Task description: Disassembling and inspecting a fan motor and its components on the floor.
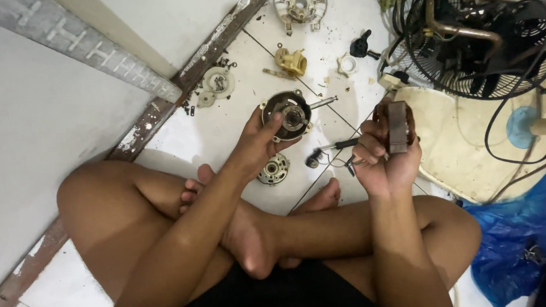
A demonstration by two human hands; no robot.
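Observation:
I sit cross-legged on a white tiled floor. My left hand reaches forward and its fingers rest on a round dark motor housing with a metal shaft sticking out to the right. My right hand is closed around a brown motor stator, held upright above the floor, with thin wires hanging from it toward a small black part. A round silver bearing cover lies on the floor just in front of my feet.
Loose fan parts lie ahead: a yellow plastic gear piece, a white round cover, a white motor bracket, a black knob. A black fan guard stands at the right, a blue plastic bag beside my knee, a door frame at the left.

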